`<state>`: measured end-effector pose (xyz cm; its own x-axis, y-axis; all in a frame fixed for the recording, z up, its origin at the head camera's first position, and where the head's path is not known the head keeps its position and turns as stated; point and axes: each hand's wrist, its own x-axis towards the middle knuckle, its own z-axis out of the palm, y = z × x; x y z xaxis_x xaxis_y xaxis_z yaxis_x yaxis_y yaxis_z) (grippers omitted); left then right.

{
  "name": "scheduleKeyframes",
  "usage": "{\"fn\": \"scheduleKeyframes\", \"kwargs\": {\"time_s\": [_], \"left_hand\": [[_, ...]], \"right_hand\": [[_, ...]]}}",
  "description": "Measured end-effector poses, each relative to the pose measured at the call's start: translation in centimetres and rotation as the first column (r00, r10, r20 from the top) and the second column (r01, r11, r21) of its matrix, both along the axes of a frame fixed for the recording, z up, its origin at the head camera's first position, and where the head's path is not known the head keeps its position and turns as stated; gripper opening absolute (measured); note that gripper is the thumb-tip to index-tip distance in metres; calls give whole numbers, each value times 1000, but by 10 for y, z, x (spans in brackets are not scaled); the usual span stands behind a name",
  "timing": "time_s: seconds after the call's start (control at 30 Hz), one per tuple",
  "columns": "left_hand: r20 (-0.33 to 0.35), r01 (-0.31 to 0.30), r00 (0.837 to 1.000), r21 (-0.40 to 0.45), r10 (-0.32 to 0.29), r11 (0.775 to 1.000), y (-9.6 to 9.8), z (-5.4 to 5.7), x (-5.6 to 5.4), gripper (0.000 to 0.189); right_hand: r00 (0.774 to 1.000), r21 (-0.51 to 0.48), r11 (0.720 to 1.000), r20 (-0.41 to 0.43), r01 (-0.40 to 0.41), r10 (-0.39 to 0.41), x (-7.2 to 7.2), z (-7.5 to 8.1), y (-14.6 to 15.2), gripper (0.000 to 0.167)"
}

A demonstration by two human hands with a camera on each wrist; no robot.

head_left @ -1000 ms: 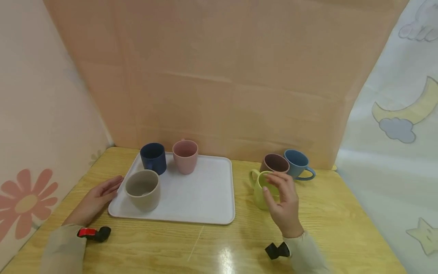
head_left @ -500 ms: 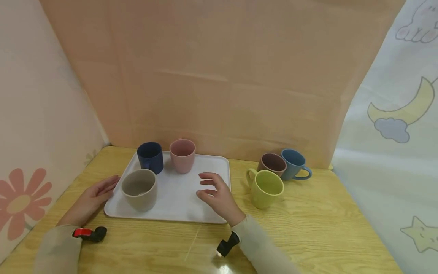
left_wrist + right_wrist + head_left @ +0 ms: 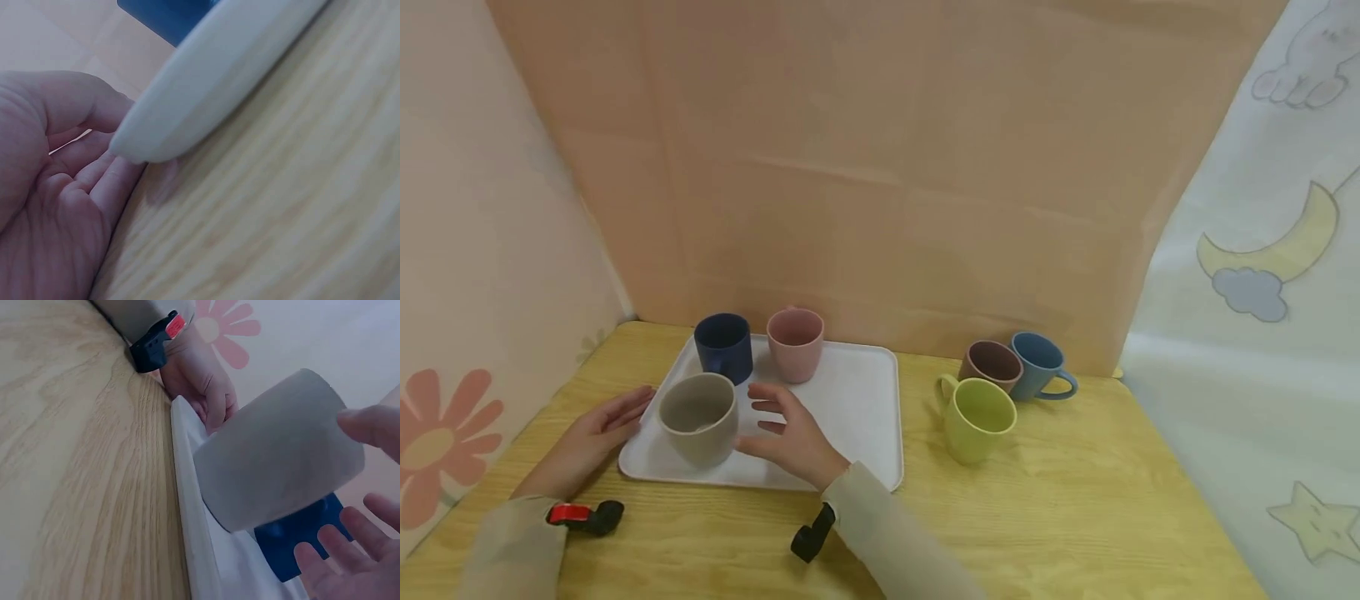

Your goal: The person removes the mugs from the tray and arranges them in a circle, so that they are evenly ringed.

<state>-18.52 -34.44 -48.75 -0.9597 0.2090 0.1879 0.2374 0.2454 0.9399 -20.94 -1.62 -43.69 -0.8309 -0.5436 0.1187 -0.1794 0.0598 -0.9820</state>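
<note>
Right hand [image 3: 797, 442], free with fingers spread, is just beside the beige cup [image 3: 702, 444], upright on the white tray [image 3: 850, 400] with 2 mugs [image 3: 796, 348]; left hand [image 3: 587, 437], fingers relaxed, lies along the tray's left edge.

A tan backdrop [image 3: 887, 167] stands at twelve o'clock. A yellow moon [image 3: 1302, 247] shows at three, a pink flower [image 3: 430, 450] near eight.

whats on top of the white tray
A beige cup, a navy mug and a pink mug stand on the white tray. The right hand is over it, beside the beige cup. The tray surface beneath the cup and mugs is covered and cannot be seen.
</note>
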Motion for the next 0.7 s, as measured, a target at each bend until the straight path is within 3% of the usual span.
{"fn": "scheduleKeyframes", "kwargs": {"time_s": [0.13, 0.33, 0.57, 0.7], "left_hand": [[17, -13, 1000, -4, 13, 1000, 0, 0, 0, 62], [51, -47, 997, -70, 50, 996, 1, 2, 0, 64], [64, -56, 996, -77, 61, 995, 0, 1, 0, 65], [72, -52, 996, -69, 57, 996, 0, 0, -1, 66]], "right_hand": [[999, -55, 998, 10, -39, 40, -4, -4, -13, 74], [999, -73, 997, 10, -32, 33, -7, -7, -26, 86], [999, -48, 999, 29, -18, 19, -7, -8, -39, 78], [999, -47, 999, 41, -3, 5, -5, -9, -43, 81]]}}
